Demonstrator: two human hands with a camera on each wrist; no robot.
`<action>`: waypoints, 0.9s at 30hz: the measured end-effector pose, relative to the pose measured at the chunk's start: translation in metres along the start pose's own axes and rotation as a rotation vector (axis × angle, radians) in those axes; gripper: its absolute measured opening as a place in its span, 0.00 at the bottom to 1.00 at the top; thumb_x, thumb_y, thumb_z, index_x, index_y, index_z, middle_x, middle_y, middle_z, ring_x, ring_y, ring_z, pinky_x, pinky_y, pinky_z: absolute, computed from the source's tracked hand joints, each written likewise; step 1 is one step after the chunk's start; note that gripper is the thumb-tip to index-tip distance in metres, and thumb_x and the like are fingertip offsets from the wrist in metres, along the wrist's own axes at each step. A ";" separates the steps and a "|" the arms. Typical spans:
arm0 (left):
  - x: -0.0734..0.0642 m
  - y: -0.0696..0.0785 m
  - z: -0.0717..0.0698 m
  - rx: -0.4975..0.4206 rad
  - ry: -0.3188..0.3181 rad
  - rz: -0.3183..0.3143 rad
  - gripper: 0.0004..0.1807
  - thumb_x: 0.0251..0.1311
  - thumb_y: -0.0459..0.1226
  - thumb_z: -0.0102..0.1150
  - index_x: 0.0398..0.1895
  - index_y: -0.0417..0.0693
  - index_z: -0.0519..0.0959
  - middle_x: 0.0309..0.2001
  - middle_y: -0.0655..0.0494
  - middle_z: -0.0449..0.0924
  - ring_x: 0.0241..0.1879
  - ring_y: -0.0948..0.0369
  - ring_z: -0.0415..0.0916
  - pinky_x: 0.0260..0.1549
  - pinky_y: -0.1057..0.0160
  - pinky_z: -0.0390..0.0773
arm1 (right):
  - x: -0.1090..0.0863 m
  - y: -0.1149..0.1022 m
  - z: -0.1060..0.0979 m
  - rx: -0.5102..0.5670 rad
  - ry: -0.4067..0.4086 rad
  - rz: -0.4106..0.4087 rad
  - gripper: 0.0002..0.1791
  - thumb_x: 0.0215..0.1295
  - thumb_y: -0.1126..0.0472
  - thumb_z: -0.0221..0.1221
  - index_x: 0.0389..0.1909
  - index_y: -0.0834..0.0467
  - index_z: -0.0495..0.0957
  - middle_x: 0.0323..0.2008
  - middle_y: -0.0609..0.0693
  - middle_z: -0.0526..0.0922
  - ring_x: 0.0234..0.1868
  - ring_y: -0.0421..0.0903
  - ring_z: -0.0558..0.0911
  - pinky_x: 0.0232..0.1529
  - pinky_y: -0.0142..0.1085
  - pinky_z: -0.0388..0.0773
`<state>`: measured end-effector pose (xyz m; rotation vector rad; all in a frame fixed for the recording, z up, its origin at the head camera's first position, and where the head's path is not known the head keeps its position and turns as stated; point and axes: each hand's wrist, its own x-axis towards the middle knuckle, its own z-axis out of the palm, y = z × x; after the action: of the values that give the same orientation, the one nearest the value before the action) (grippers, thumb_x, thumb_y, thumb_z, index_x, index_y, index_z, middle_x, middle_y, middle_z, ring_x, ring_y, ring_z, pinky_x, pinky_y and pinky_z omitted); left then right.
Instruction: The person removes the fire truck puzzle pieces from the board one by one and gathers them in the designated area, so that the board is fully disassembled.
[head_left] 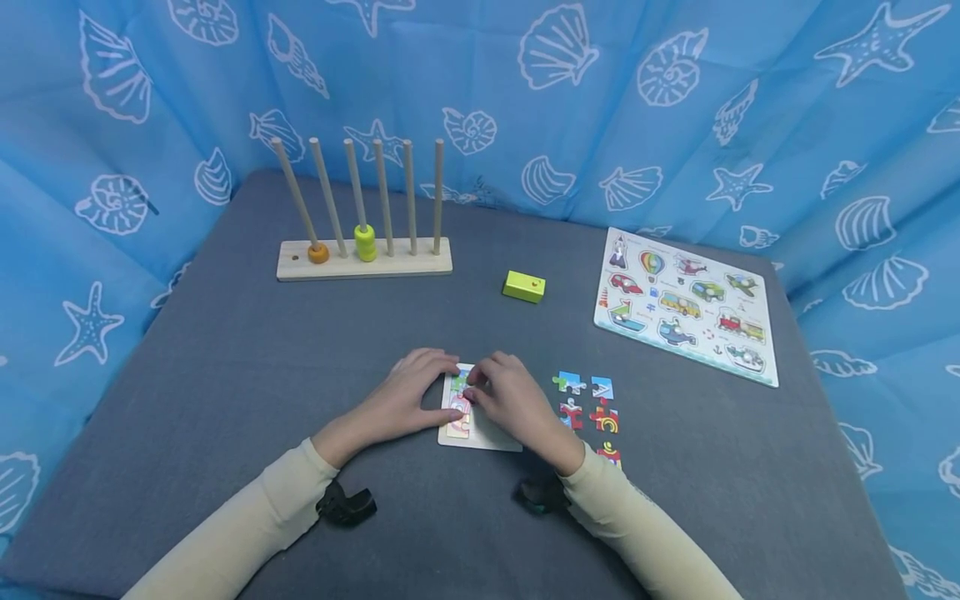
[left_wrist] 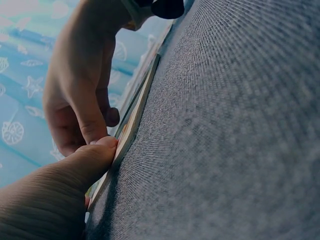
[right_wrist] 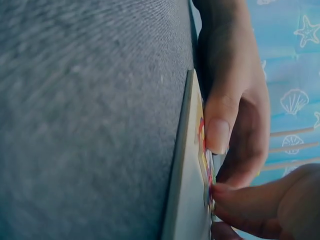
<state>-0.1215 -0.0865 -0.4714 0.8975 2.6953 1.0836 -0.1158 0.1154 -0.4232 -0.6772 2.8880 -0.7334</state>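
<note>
Cream tray (head_left: 489, 434) w/ puzzle pcs (head_left: 458, 427) inside; L hand (head_left: 405, 396) spread on it; R hand (head_left: 519, 404) curled, grip unclear.

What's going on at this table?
Someone is handling a small puzzle board. Their left hand rests at its left side, thumb over the pieces laid there; their right hand touches those pieces. The board's lower right is bare, and loose pieces lie on the gray table to its right.
</note>
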 end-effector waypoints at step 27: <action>-0.001 0.000 0.000 0.019 -0.003 -0.011 0.36 0.55 0.57 0.63 0.65 0.51 0.69 0.64 0.54 0.69 0.68 0.55 0.59 0.64 0.45 0.59 | -0.001 -0.006 0.003 0.255 0.045 0.164 0.07 0.60 0.67 0.64 0.36 0.60 0.76 0.28 0.48 0.80 0.26 0.38 0.75 0.26 0.30 0.71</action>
<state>-0.1207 -0.0864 -0.4716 0.8848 2.7099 1.0553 -0.1121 0.1095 -0.4231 -0.3941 2.7752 -1.0789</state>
